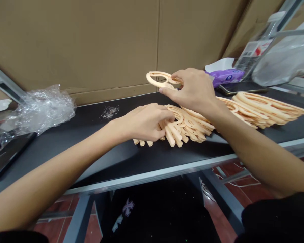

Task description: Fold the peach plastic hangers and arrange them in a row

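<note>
Here, at the far left, a dark flat device [7, 153] lies on the black table [91, 148], partly under a crumpled heap of clear plastic wrap [40, 108] that sits against the cardboard wall [91, 40]. A small patch of pale dust [110, 111] marks the tabletop just right of the wrap.

Near the middle, the left hand [144, 121] rests on the near end of a fanned pile of peach-coloured plastic pieces [187, 126]. Its fingers are curled down over the pile's straight stems, pressing or pinching them; how many it has hold of cannot be told.

Just above and to the right, the right hand [192, 89] is lifted clear of the table and closed in a pinch on a single peach piece [159, 79] with looped openings, thumb underneath and fingers on top. That piece is held in the air, roughly level, above the back of the pile and apart from it.

Further right, a second stack of the same peach pieces [265, 106] lies along the table, reaching toward its right edge. Behind it are a phone [240, 88] lying flat, a purple packet [226, 76] with a white sheet over it, a labelled box [255, 50], and a clear plastic bag [285, 59] leaning on a metal frame [291, 32].
</note>
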### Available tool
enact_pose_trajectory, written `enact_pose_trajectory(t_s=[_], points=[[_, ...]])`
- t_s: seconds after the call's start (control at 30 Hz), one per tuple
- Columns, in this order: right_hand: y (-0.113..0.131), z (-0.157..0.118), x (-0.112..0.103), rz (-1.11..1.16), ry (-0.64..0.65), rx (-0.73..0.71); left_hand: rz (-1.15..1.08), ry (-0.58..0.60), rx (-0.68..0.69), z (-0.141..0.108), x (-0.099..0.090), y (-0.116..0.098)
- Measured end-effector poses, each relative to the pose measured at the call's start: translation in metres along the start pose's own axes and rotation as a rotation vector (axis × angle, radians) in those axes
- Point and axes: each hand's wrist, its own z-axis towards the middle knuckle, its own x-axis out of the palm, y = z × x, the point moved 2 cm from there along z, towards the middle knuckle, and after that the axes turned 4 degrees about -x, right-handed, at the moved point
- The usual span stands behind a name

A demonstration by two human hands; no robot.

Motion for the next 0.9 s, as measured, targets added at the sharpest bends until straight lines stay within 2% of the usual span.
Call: enact_pose_trajectory(t_s=[0.23,0.37,0.47,0.57,0.63,0.77,0.9], points=[[-0.007,0.001,0.003,0.005,-0.026,-0.032,-0.091,-0.034,-0.002,0.002,0.006,0.014],[-0.004,0.001,0.003,0.013,-0.028,-0.024,-0.194,-0.14,0.051,-0.006,0.007,0.026],[-0.002,0.0,0.002,0.009,-0.037,-0.017,-0.175,-0.203,-0.061,-0.015,0.007,0.041],[-0.001,-0.001,0.002,0.002,-0.035,-0.004,-0.101,-0.162,-0.231,-0.021,0.013,0.057],[-0.001,-0.001,0.003,0.001,-0.017,-0.002,-0.091,-0.098,-0.278,-0.022,0.02,0.063],[-0.004,0.0,0.006,0.011,0.024,-0.023,-0.138,-0.04,-0.217,-0.019,0.031,0.063],[-0.008,-0.001,0.009,0.015,-0.008,-0.062,-0.151,-0.041,-0.224,-0.023,0.03,0.06]])
